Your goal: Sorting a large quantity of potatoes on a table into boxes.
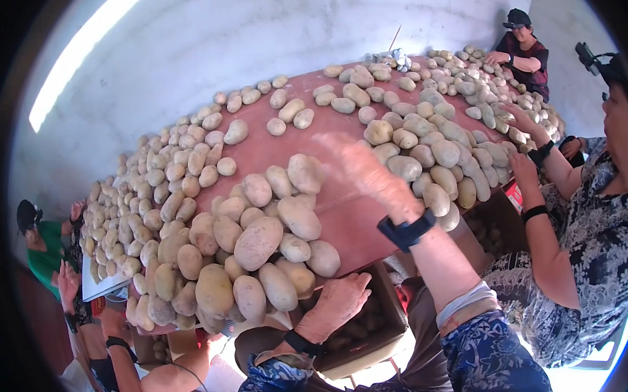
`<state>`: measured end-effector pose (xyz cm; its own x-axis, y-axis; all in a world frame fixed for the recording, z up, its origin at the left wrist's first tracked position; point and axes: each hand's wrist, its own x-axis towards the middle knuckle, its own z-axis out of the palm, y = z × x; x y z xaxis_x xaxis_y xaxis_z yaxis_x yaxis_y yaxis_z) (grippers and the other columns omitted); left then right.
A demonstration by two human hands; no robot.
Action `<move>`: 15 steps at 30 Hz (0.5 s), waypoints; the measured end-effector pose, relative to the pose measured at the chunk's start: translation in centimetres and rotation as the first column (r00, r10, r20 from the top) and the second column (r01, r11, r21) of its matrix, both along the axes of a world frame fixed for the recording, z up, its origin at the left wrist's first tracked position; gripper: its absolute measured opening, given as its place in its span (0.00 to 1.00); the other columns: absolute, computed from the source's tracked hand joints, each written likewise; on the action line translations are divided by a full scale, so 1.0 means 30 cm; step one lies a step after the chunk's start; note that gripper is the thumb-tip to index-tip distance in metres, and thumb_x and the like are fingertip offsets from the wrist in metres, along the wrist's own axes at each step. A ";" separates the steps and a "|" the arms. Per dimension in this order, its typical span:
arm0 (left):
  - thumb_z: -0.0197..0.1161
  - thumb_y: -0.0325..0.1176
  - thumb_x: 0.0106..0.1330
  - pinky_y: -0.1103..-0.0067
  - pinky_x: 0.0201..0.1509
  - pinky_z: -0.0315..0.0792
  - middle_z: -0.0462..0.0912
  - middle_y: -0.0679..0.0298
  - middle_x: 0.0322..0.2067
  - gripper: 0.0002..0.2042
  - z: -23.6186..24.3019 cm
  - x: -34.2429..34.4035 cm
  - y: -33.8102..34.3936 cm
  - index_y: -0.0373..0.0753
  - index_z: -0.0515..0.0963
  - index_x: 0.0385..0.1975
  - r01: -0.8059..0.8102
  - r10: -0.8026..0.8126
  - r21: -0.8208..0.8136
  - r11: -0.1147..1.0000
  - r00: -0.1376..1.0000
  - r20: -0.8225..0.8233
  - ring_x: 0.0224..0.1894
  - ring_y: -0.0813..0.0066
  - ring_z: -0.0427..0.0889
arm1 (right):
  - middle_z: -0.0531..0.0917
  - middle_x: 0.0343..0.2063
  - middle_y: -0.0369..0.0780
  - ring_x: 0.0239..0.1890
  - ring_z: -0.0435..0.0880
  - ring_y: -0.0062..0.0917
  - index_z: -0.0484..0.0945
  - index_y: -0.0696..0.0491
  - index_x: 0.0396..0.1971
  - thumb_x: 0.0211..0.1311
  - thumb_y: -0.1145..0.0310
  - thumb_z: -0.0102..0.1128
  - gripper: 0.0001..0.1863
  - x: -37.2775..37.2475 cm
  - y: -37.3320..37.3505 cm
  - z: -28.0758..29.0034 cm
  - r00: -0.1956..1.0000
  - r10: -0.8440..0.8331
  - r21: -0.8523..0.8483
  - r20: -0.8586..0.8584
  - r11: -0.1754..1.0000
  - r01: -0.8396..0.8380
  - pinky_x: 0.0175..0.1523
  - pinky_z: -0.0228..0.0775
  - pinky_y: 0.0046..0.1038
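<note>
Potatoes lie heaped on a reddish table. My right hand (pixel 370 172) reaches out over the bare red tabletop (pixel 358 228), between the near pile (pixel 257 242) and the pile to its right (pixel 443 152). Motion smears its fingers, but they look stretched out, and no potato shows in them. Low at the table's near edge is my left hand (pixel 334 304), beside the near pile and over a cardboard box (pixel 378 336) with potatoes inside. Its fingers are bent and close together; the palm side is hidden. Both wrists wear dark bands.
More potatoes (pixel 170 163) crowd the table's left side, along the pale wall. At right, a person in a patterned top (pixel 589 226) has hands on potatoes. Another person (pixel 523 55) works at the far right end. People in green (pixel 46 245) and others sit at left.
</note>
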<state>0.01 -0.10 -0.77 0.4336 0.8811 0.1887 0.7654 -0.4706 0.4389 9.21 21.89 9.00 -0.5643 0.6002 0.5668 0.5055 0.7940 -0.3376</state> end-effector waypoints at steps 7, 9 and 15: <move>0.61 0.36 0.64 0.63 0.36 0.80 0.84 0.53 0.34 0.14 0.019 -0.024 -0.017 0.39 0.74 0.47 -0.005 0.005 -0.073 0.997 1.000 -0.008 0.34 0.55 0.85 | 0.73 0.58 0.51 0.61 0.72 0.46 0.62 0.52 0.66 0.61 0.59 0.61 0.34 -0.155 -0.116 0.003 0.994 -0.055 -0.315 0.098 0.945 0.084 0.64 0.66 0.42; 0.61 0.36 0.64 0.63 0.36 0.79 0.84 0.53 0.34 0.14 0.023 -0.024 -0.022 0.39 0.74 0.47 0.014 -0.014 -0.063 0.998 1.000 -0.001 0.34 0.55 0.85 | 0.73 0.58 0.50 0.61 0.73 0.46 0.62 0.52 0.66 0.60 0.60 0.62 0.35 -0.176 -0.109 -0.010 0.991 -0.073 -0.351 0.108 0.930 0.107 0.63 0.67 0.43; 0.61 0.37 0.63 0.63 0.35 0.79 0.84 0.53 0.33 0.14 0.030 -0.020 -0.030 0.39 0.74 0.46 0.014 -0.014 -0.072 0.997 1.000 -0.003 0.33 0.55 0.85 | 0.71 0.60 0.49 0.60 0.74 0.45 0.63 0.52 0.64 0.54 0.65 0.68 0.37 -0.203 -0.082 -0.053 0.982 -0.096 -0.397 0.163 0.905 0.155 0.62 0.68 0.44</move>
<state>-0.58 -1.01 0.14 0.4469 0.8861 0.1232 0.7606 -0.4488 0.4691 3.11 19.43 7.41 -0.5234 0.8325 0.1819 0.6560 0.5299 -0.5374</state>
